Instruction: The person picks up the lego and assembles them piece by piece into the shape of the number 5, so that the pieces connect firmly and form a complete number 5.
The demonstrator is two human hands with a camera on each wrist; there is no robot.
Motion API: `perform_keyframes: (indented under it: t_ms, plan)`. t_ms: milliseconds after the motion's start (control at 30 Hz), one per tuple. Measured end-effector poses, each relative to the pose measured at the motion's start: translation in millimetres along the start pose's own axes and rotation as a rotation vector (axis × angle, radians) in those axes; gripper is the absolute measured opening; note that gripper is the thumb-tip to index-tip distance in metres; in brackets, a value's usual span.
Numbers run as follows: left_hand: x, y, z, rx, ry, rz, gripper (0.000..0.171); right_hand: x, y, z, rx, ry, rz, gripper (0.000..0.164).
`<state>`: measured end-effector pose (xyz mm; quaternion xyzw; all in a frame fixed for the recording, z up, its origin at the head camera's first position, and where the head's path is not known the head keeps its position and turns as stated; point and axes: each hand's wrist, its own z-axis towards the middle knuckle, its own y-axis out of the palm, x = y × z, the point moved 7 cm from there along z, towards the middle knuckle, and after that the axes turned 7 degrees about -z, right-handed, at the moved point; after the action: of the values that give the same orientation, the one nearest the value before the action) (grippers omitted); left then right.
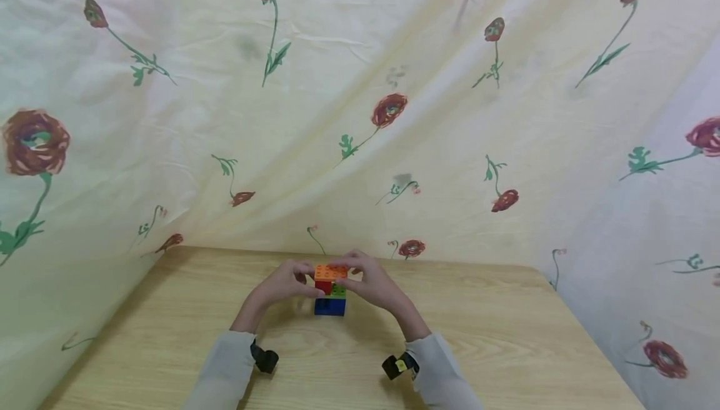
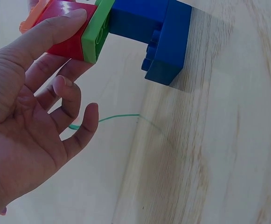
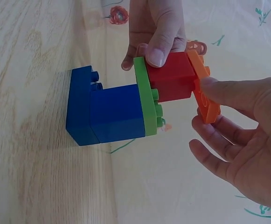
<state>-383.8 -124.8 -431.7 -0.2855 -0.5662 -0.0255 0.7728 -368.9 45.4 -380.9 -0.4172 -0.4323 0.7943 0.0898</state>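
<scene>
A stack of toy building bricks stands on the table. At its foot is a dark blue brick (image 3: pixel 79 109), and a blue brick (image 3: pixel 119 112) sits on that, set to one side. Above them come a thin green brick (image 3: pixel 147 100) and a red brick (image 3: pixel 172 77), which covers only part of the green studs. My left hand (image 2: pixel 28 107) pinches the red brick, its thumb on the near face. At the top, my right hand (image 3: pixel 252 126) holds a thin orange brick (image 3: pixel 205 100) by its edges. The orange brick overhangs the red one; whether it is fully seated, I cannot tell.
The wooden table (image 1: pixel 506 335) ends behind the stack at a hanging cloth (image 1: pixel 315 116) with printed red flowers, which also covers both sides. Each wrist carries a dark strapped device, one at the left wrist (image 1: pixel 264 359) and one at the right wrist (image 1: pixel 396 366).
</scene>
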Motion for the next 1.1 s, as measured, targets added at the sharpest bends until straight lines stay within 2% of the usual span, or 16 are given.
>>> perform_keyframes:
  t_ms: [400, 933, 1100]
  plan:
    - [-0.2, -1.8, 1.5, -0.007, 0.016, 0.006, 0.022, -4.7, -1.6, 0.5, 0.033, 0.002, -0.015, 0.033]
    - [-2.0, 0.6, 1.4, -0.017, 0.024, 0.021, 0.023, -0.5, 0.2, -2.1, -0.013, -0.01, 0.013, 0.034]
    - [-2.2, 0.8, 1.2, -0.017, 0.031, 0.018, 0.025, -0.9, 0.4, -1.5, -0.001, -0.021, 0.009, 0.034]
